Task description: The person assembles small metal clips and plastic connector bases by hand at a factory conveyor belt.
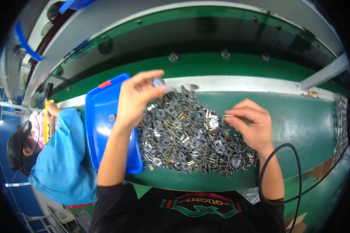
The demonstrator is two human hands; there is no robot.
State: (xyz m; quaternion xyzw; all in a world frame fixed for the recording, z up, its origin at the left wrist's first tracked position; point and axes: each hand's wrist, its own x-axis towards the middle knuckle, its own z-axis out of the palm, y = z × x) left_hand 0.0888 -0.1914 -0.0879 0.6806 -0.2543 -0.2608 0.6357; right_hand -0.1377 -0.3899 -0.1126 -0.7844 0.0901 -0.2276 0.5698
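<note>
A heap of small dark metal-and-plastic parts with brass-coloured pins point(182, 139) covers the middle of the green table. Over its far left side, my left hand point(134, 99) is closed, with a small round grey part point(158, 82) between thumb and fingers; that hand is slightly blurred. At the heap's right edge, my right hand point(254, 122) pinches a small part with a brass-coloured pin point(228, 115) between thumb and index finger. The rest of that part is hard to make out. Left of the heap lies a blue plastic tray point(98, 97), partly behind my left forearm, holding one small round grey part point(112, 117).
Beyond a white rail point(241, 82) runs a green conveyor belt point(202, 64) carrying several small parts. On the left sits a co-worker in a blue garment point(64, 167), reaching to a yellow-edged tray point(47, 120). A black cable point(299, 167) loops past my right forearm.
</note>
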